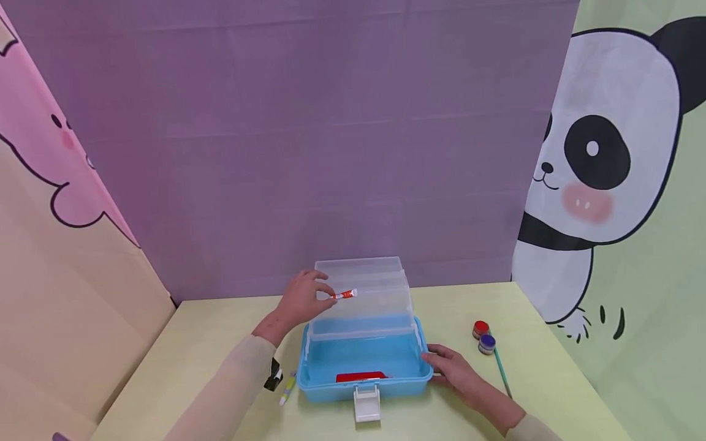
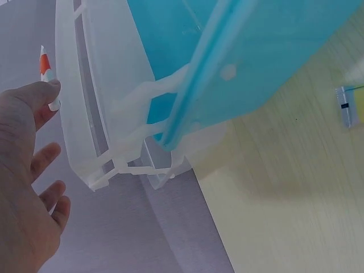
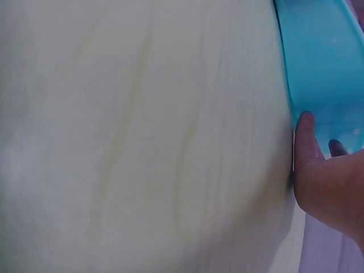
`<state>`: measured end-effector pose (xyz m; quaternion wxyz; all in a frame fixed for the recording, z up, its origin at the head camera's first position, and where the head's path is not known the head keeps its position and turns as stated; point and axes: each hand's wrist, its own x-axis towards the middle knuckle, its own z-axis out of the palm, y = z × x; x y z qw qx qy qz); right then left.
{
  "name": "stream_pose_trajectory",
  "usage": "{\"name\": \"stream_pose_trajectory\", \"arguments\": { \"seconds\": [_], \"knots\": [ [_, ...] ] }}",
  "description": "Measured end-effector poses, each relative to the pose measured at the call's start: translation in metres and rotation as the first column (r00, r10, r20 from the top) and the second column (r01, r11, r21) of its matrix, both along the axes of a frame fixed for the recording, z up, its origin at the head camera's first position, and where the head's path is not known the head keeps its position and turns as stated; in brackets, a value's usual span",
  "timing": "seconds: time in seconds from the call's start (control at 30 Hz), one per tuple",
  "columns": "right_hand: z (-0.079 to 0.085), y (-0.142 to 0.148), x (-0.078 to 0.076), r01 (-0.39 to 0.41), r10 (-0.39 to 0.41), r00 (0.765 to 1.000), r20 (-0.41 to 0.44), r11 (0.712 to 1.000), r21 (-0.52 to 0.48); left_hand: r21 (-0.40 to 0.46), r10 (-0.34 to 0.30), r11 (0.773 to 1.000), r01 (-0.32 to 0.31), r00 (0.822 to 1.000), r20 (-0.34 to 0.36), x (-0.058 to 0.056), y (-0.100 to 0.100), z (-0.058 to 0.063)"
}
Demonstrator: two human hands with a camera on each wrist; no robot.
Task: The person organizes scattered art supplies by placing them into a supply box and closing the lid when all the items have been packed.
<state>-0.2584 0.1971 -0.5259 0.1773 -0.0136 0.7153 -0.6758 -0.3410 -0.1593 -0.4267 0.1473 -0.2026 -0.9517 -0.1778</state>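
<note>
Tube (label unreadable) pinched in left hand.

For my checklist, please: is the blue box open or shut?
Open: the blue box has its translucent lid raised at the back, and a red item shows inside.

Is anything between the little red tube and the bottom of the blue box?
In the left wrist view, the raised clear plastic stands between the tube and the blue box. Nothing visible covers the box's front, though.
</note>
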Motion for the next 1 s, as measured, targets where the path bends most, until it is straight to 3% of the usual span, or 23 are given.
{"name": "stream_pose_trajectory", "arguments": {
  "seconds": [0.67,1.0],
  "knots": [
    [0.002,-0.001,0.001,-0.006,0.006,1.000,-0.005,1.000,-0.002,0.030,0.039,0.999,-0.040,0.999,0.014,0.011,-0.006,-0.008],
    [0.001,-0.001,0.001,-0.005,0.005,1.000,-0.006,1.000,-0.002,0.085,0.040,0.996,-0.038,0.999,-0.021,0.026,-0.015,-0.014]
  ]
}}
